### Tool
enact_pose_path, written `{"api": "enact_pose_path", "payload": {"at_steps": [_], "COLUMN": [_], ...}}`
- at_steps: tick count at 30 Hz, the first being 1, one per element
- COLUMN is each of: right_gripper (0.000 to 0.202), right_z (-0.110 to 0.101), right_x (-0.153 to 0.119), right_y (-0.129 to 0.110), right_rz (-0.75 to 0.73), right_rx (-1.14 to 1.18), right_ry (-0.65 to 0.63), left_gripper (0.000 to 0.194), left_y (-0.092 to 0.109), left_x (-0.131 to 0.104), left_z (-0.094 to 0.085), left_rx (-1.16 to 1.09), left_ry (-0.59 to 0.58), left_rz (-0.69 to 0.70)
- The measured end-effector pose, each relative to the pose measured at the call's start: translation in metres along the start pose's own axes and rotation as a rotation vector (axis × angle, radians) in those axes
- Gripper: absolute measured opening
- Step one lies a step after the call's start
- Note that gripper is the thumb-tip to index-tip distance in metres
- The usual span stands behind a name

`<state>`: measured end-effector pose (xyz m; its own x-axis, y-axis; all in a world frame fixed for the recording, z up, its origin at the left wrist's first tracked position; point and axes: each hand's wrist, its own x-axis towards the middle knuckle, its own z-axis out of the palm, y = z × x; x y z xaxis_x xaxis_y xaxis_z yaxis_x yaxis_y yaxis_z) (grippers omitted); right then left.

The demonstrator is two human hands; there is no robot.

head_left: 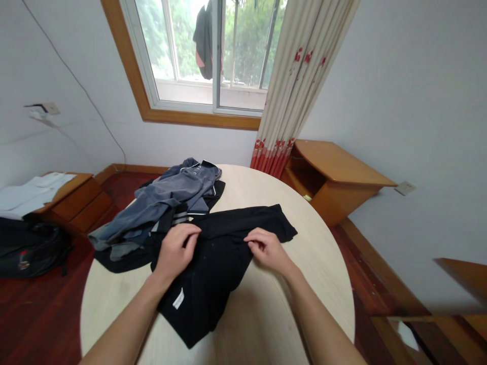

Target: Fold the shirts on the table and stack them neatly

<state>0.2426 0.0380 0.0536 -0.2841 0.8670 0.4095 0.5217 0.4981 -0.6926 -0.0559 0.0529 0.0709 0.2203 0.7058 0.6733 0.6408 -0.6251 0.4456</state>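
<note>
A black shirt (213, 268) lies spread on the round pale table, with a long sleeve-like part (262, 220) reaching to the right. A small white label (178, 298) shows on its lower left. My left hand (178, 249) is closed in a pinch on the cloth near its upper left edge. On the other side, my right hand (268, 248) pinches the cloth just below the sleeve-like part. Touching the black shirt at the upper left is a heap of clothes, with a grey-blue polo shirt (173, 190) on top.
The round table (315, 284) has a wooden cabinet (335, 167) beyond its right edge. A window and a long curtain (292, 91) are behind it. On the left, a wooden drawer unit (83, 203) carries white papers, and a black bag (30, 248) sits beside it.
</note>
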Motion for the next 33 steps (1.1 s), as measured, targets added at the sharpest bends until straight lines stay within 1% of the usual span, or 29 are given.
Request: {"api": "enact_pose_path", "payload": {"at_steps": [2,3,4,5,6,8,10,11,12,13,14,15,17,18,19,20,21,22,23,26,28,30,31,33], "right_gripper": [0.024,0.026,0.028,0.030,0.032,0.036,0.040,0.040,0.039,0.038,0.037,0.037,0.038,0.039,0.040,0.041,0.041,0.040,0.038,0.034,0.043,0.050,0.047,0.029], "right_z": [0.019,0.024,0.027,0.026,0.025,0.018,0.012,0.009,0.006,0.004,0.003,0.001,0.000,0.000,0.001,0.003,0.004,0.006,0.006,0.005,0.002,0.000,0.001,0.003], "right_x": [0.002,0.001,0.001,0.001,0.000,0.000,0.002,0.003,0.003,0.004,0.004,0.005,0.005,0.005,0.004,0.004,0.004,0.003,0.002,0.001,0.001,0.001,0.001,0.001], "right_y": [-0.008,-0.009,-0.009,-0.008,-0.007,-0.004,-0.003,-0.003,-0.003,-0.004,-0.005,-0.007,-0.012,-0.016,-0.020,-0.025,-0.029,-0.034,-0.038,-0.043,-0.042,-0.038,-0.037,-0.034], "right_rz": [-0.065,-0.068,-0.054,-0.032,-0.004,0.061,0.120,0.137,0.146,0.149,0.145,0.137,0.113,0.104,0.106,0.121,0.144,0.170,0.198,0.273,0.315,0.323,0.313,0.281], "right_rx": [0.012,-0.009,-0.045,-0.090,-0.138,-0.226,-0.296,-0.323,-0.346,-0.366,-0.384,-0.398,-0.408,-0.409,-0.415,-0.426,-0.439,-0.448,-0.452,-0.423,-0.386,-0.357,-0.352,-0.359], "right_ry": [-0.147,-0.198,-0.235,-0.257,-0.264,-0.258,-0.251,-0.249,-0.242,-0.223,-0.191,-0.152,-0.099,-0.106,-0.142,-0.199,-0.269,-0.345,-0.420,-0.611,-0.698,-0.719,-0.709,-0.669], "left_gripper": [0.019,0.023,0.031,0.042,0.052,0.065,0.069,0.066,0.061,0.053,0.045,0.037,0.028,0.026,0.025,0.025,0.024,0.024,0.024,0.023,0.021,0.022,0.023,0.027], "left_y": [0.014,0.020,0.026,0.032,0.037,0.045,0.048,0.048,0.046,0.043,0.039,0.034,0.026,0.023,0.021,0.020,0.020,0.021,0.022,0.024,0.023,0.022,0.022,0.022], "left_x": [-0.009,-0.013,-0.016,-0.019,-0.022,-0.026,-0.028,-0.028,-0.027,-0.026,-0.024,-0.021,-0.015,-0.012,-0.010,-0.008,-0.008,-0.008,-0.008,-0.012,-0.014,-0.015,-0.015,-0.014], "left_z": [0.018,0.025,0.031,0.036,0.040,0.044,0.045,0.045,0.044,0.041,0.039,0.035,0.026,0.022,0.018,0.016,0.014,0.013,0.013,0.015,0.017,0.019,0.019,0.020], "left_rx": [-0.074,-0.074,-0.055,-0.027,0.002,0.031,0.029,0.023,0.022,0.026,0.037,0.047,0.047,0.031,0.005,-0.032,-0.075,-0.126,-0.184,-0.309,-0.307,-0.270,-0.256,-0.244], "left_ry": [-0.323,-0.468,-0.592,-0.686,-0.755,-0.845,-0.889,-0.885,-0.856,-0.797,-0.706,-0.589,-0.314,-0.175,-0.054,0.033,0.077,0.079,0.046,-0.124,-0.203,-0.262,-0.287,-0.330], "left_rz": [-0.008,-0.021,-0.034,-0.051,-0.069,-0.097,-0.111,-0.110,-0.104,-0.094,-0.080,-0.060,-0.008,0.019,0.042,0.063,0.081,0.096,0.108,0.105,0.062,0.003,-0.024,-0.060]}}
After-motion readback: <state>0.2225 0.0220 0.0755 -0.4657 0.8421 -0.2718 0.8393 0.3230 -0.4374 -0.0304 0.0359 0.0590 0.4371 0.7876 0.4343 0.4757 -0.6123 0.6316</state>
